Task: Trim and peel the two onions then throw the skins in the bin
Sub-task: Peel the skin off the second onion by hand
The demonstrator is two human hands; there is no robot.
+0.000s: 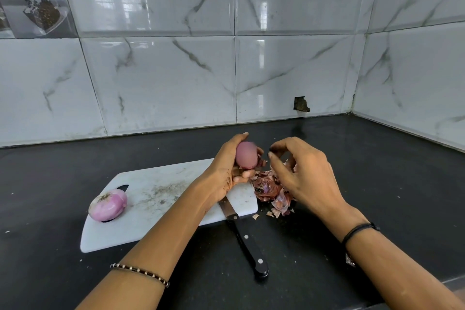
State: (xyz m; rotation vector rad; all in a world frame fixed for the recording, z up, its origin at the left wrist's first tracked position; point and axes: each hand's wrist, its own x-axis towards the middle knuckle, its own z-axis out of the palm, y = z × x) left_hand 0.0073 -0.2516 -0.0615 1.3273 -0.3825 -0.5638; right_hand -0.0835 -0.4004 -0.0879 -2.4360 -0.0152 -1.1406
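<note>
My left hand (226, 171) grips a purple onion (246, 155) above the right end of the white cutting board (156, 206). My right hand (302, 173) hovers just right of that onion with fingers loosely curled over a pile of onion skins (270, 190) on the black counter; whether it pinches a scrap is hidden. A second onion (108, 205), peeled and pale pink, lies on the board's left end. A black-handled knife (247, 239) lies with its blade on the board's right corner and its handle pointing toward me.
The black counter (364, 171) runs to a marble-tiled wall behind and on the right. A small hole in the wall (301, 104) sits near the back corner. Loose skin scraps (273, 212) lie by the board's right edge. No bin is in view.
</note>
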